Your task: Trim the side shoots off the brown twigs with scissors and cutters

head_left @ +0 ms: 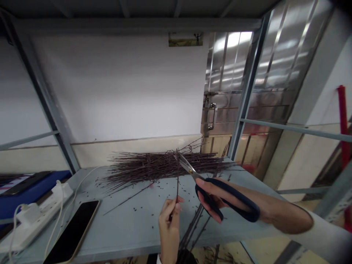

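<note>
My left hand [169,222] is closed around the lower part of a thin dark twig [178,179], which stands nearly upright. In my right hand [213,194] is a pair of scissors [233,198] with dark blue handles. The scissor blades point up and left and meet the upper part of the twig; whether they are cutting it I cannot tell. Behind both hands lies a wide pile of dark twigs [154,165]. Several more branches [192,227] lean over the shelf's front edge between my hands.
The grey metal shelf [123,227] has small dark bits scattered over it. A phone [74,231] and a white power strip [35,220] with cables are at the left, beside a blue item [8,205]. Shelf posts [244,91] rise at the sides, with a metal door [228,77] behind.
</note>
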`<state>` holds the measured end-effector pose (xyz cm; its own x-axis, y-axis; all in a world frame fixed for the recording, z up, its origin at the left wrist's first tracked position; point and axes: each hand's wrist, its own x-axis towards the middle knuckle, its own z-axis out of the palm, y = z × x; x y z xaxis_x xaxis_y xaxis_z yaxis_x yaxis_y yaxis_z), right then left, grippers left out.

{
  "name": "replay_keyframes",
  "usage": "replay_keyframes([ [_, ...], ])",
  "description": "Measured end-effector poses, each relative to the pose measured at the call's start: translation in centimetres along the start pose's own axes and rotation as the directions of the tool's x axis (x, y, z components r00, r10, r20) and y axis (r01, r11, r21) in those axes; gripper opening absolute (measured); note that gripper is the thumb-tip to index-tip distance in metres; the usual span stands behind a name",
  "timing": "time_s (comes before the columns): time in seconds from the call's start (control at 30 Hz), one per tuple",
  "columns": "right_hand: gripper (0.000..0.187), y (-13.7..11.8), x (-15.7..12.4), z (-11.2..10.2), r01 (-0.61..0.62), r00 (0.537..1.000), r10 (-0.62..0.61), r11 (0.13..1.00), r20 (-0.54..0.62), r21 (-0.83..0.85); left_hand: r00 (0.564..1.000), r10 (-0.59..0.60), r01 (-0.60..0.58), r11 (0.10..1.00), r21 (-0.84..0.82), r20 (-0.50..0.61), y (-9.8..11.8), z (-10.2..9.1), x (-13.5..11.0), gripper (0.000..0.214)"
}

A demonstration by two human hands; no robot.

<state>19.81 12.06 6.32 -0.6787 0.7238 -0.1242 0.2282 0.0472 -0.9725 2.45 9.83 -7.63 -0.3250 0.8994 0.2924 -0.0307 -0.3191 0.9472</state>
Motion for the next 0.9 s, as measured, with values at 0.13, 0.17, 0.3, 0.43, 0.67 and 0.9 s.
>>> replay_keyframes([
  [0.13, 0.056, -2.1, -0.8, 0.8, 0.001, 1.000, -0.003, 0.990, -0.015, -0.144, 0.998, 0.020, -0.021, 1.000, 0.022, 0.058, 0.0, 0.0, -0.2, 0.042],
  [0.17, 0.057, -2.6, -1.0, 1.0, 0.002, 1.000, -0.004, 0.985, -0.013, -0.174, 0.998, 0.025, -0.027, 0.999, 0.029, 0.063, 0.0, 0.0, -0.2, 0.042],
  [0.3, 0.054, -3.2, -1.3, 1.3, -0.016, 0.999, 0.004, 0.962, -0.046, -0.272, 0.997, 0.045, -0.048, 0.998, 0.039, 0.069, -0.1, -0.3, -0.4, 0.041],
  [0.43, 0.049, -2.6, -0.8, 1.0, -0.054, 0.992, -0.001, 0.906, -0.129, -0.419, 0.996, 0.027, -0.031, 0.998, 0.046, 0.086, 0.1, -0.6, -0.4, 0.041],
  [0.67, 0.051, -2.8, -0.6, 1.3, -0.186, 0.956, 0.110, 0.945, -0.274, -0.268, 0.995, -0.010, 0.009, 1.000, 0.009, 0.101, 0.1, -0.9, -0.4, 0.044],
  [0.9, 0.038, -0.3, -0.7, -0.7, -0.106, 0.916, -0.051, 0.925, -0.397, -0.364, 0.990, -0.107, 0.113, 0.992, -0.063, 0.095, 0.3, -0.8, -0.4, 0.048],
])
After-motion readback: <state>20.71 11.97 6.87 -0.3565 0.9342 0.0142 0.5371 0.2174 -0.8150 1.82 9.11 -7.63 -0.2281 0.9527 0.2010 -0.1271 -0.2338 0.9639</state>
